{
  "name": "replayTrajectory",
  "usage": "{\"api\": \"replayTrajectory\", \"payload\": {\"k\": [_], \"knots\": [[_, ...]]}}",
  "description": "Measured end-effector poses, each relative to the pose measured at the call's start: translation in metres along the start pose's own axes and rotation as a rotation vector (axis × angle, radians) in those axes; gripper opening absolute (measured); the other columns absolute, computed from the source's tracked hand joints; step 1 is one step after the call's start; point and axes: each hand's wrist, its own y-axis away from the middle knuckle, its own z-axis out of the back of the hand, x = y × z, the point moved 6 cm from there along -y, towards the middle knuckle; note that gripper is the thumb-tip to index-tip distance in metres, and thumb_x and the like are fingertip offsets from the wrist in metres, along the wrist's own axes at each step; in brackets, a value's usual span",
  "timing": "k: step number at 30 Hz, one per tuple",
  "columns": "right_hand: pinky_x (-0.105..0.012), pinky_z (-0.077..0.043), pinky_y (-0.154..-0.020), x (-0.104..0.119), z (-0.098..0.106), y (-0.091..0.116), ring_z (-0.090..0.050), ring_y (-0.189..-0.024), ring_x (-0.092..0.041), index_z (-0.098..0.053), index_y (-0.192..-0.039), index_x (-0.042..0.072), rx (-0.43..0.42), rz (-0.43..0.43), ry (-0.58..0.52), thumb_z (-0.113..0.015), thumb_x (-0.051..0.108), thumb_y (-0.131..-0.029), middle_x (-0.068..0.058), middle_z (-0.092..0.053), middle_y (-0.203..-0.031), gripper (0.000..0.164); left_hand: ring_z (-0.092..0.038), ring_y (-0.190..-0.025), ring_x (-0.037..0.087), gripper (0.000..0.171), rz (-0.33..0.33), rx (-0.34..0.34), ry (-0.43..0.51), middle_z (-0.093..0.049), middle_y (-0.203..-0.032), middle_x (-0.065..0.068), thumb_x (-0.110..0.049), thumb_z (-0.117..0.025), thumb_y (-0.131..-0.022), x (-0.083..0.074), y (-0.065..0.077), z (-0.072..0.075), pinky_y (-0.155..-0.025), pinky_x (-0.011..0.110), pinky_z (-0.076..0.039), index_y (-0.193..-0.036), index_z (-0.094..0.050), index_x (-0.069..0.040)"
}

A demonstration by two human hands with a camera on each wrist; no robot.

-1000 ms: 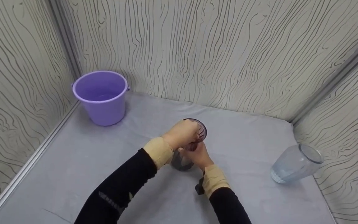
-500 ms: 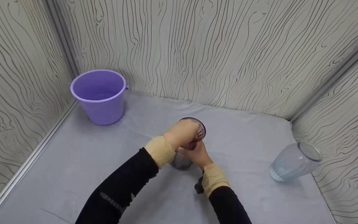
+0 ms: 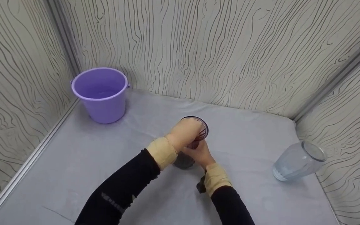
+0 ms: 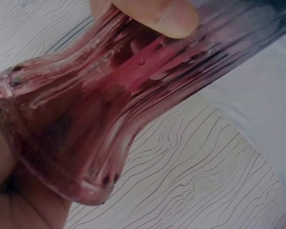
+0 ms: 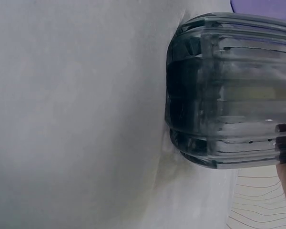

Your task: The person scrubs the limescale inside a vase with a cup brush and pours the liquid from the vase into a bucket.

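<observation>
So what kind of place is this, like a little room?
It looks like a small booth, though I can't tell what it's for. Walls with wavy wood-grain lines stand close on three sides, grey strips run along the corners, and a grey cloth covers the work surface.

There're 2 glass vases [image 3: 297,162] [image 4: 124,95], 1 purp. bucket [image 3: 106,111] & 2 hands [image 3: 184,132] [image 3: 200,154].
</observation>
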Motion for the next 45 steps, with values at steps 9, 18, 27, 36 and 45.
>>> {"api": "replayTrajectory", "payload": {"k": [9, 18, 27, 36, 45], "knots": [[-0.027, -0.048, -0.068, 0.001, 0.0, 0.0, -0.056, -0.075, -0.015, -0.057, -0.102, 0.004, 0.016, 0.007, -0.026, -0.079, 0.002, -0.082, -0.001, -0.06, -0.084, 0.03, -0.055, -0.069, 0.012, 0.018, 0.01, 0.04, 0.127, -0.067, -0.074, -0.002, -0.003, -0.07, -0.09, 0.007, 0.003, 0.003, -0.071, 0.031, -0.053, -0.073, -0.07, -0.009], [-0.028, -0.048, -0.073, -0.005, 0.001, -0.003, -0.056, -0.081, -0.016, -0.056, -0.109, 0.002, -0.007, 0.022, 0.012, -0.079, 0.0, -0.08, -0.002, -0.059, -0.089, 0.037, -0.066, -0.075, 0.016, 0.015, -0.047, -0.007, -0.021, -0.071, -0.079, -0.003, -0.013, -0.07, -0.092, 0.003, 0.006, 0.004, -0.073, 0.033, -0.055, -0.077, -0.072, -0.013], [-0.028, -0.049, -0.08, -0.027, 0.006, -0.015, -0.057, -0.091, -0.018, -0.055, -0.117, 0.002, 0.025, -0.016, 0.008, -0.082, 0.003, -0.078, -0.003, -0.061, -0.102, 0.047, -0.07, -0.08, 0.016, 0.015, -0.06, -0.048, -0.092, -0.072, -0.083, -0.004, -0.005, -0.069, -0.088, 0.0, 0.008, 0.004, -0.075, 0.033, -0.057, -0.078, -0.073, -0.016], [-0.031, -0.048, -0.084, -0.027, 0.011, -0.018, -0.055, -0.096, -0.019, -0.054, -0.123, 0.004, 0.105, -0.059, 0.05, -0.083, 0.01, -0.08, -0.003, -0.059, -0.107, 0.053, -0.052, -0.07, 0.01, 0.023, -0.01, -0.012, 0.004, -0.058, -0.073, -0.009, 0.001, -0.066, -0.086, 0.004, 0.007, 0.006, -0.07, 0.033, -0.055, -0.07, -0.061, -0.015], [-0.028, -0.042, -0.093, -0.029, 0.009, -0.003, -0.048, -0.107, -0.018, -0.043, -0.14, 0.003, -0.111, 0.008, 0.092, -0.085, 0.014, -0.079, -0.009, -0.055, -0.125, 0.075, -0.066, -0.078, 0.017, 0.014, 0.004, -0.002, -0.013, -0.07, -0.081, -0.004, -0.003, -0.067, -0.088, 0.008, 0.007, 0.005, -0.076, 0.037, -0.058, -0.079, -0.072, -0.013]]}}
